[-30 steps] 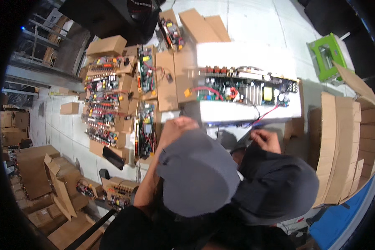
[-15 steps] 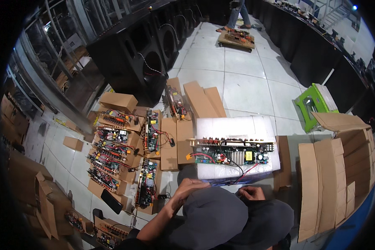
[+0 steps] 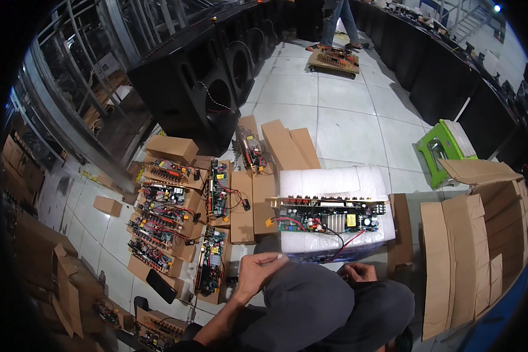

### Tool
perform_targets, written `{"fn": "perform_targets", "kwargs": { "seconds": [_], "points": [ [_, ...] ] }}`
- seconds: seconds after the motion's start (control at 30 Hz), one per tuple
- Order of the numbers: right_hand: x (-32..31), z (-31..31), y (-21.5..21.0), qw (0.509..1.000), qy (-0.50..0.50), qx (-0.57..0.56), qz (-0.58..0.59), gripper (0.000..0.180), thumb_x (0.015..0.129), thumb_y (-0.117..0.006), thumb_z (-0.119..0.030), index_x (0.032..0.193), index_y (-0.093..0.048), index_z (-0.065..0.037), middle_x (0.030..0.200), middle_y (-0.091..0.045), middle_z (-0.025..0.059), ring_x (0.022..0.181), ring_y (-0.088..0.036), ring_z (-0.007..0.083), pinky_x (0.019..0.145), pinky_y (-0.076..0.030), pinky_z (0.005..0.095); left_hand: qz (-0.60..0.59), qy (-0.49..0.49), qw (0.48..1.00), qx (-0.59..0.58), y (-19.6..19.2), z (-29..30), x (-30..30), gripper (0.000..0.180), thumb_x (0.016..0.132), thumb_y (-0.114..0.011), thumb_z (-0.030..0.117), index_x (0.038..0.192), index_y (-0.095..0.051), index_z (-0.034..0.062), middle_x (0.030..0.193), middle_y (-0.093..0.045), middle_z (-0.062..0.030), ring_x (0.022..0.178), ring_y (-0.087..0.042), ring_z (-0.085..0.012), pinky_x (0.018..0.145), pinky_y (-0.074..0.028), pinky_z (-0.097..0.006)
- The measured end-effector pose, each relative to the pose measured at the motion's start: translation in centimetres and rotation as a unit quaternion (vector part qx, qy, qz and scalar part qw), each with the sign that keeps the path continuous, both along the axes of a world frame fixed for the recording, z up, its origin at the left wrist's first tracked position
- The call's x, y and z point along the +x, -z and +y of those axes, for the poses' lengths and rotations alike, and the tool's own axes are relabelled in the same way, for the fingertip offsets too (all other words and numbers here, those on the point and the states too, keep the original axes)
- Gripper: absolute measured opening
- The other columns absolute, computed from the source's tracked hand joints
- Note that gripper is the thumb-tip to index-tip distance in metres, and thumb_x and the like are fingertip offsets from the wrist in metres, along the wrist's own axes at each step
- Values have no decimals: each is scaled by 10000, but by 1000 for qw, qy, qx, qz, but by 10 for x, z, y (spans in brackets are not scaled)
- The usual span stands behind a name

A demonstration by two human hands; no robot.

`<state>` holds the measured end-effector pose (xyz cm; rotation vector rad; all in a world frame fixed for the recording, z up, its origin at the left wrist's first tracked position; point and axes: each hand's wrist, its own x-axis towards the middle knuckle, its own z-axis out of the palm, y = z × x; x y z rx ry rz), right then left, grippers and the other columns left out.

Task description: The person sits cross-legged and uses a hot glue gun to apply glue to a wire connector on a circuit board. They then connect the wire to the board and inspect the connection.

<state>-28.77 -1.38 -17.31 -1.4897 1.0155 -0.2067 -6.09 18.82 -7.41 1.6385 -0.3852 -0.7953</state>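
Observation:
In front of my knees, a green amplifier circuit board (image 3: pixel 334 222) with a row of parts along its gold-edged panel lies on a block wrapped in white foam (image 3: pixel 328 182). Red and black wires trail over the block's near side. My left hand (image 3: pixel 259 274) is above my left knee, its fingers pinched close to the block's near left corner. A tiny pale spot shows at the fingertips, too small to name. Between my knees and the block is my right hand (image 3: pixel 359 272), fingers curled together; whatever they hold is hidden. Neither hand touches the board.
Several similar boards (image 3: pixel 158 214) rest on cardboard boxes at left, with a black phone (image 3: pixel 161 284) beside them. An open carton (image 3: pixel 475 246) and a green step stool (image 3: pixel 443 152) stand at right. Black speaker cabinets (image 3: pixel 182 88) line the left; beyond, a person stands behind a loaded dolly (image 3: pixel 334 61).
My left hand has risen slightly off the knee, and its fingers have drawn into a pinch. The right hand is nearly unchanged. The far person's legs have shifted; the whole view has moved slightly.

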Motion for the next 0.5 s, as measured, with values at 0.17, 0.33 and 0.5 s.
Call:
{"fn": "perform_targets", "kwargs": {
  "seconds": [0.17, 0.33, 0.5],
  "points": [
    [1, 1, -13, 1000, 12, -3, -7, 231, 898, -658, -169, 926, -693, 57, 749, -692, 70, 671, -613, 103, 618, -487, 266, -185, -22, 979, -86, -44, -31, 1, 181, 856, -699, 97, 995, -723, -16, 862, -731, -86, 755, -634, -62, 671, -501, -207],
    [3, 3, -24, 995, 91, -1, -47, 216, 906, -654, -159, 948, -690, 50, 767, -692, 68, 664, -601, 89, 602, -474, 248, -151, 23, 971, -186, -76, -85, 13, 212, 891, -651, 71, 1063, -678, -51, 904, -718, -100, 787, -639, -92, 703, -506, -222],
    [-14, 1, -58, 982, 140, -50, -116, 186, 912, -638, -112, 969, -683, 60, 781, -688, 74, 672, -598, 93, 621, -483, 237, -141, 101, 966, -194, -99, -121, 22, 260, 937, -583, 56, 1166, -616, -64, 960, -692, -103, 820, -604, -94, 754, -498, -226]
  ]
}}
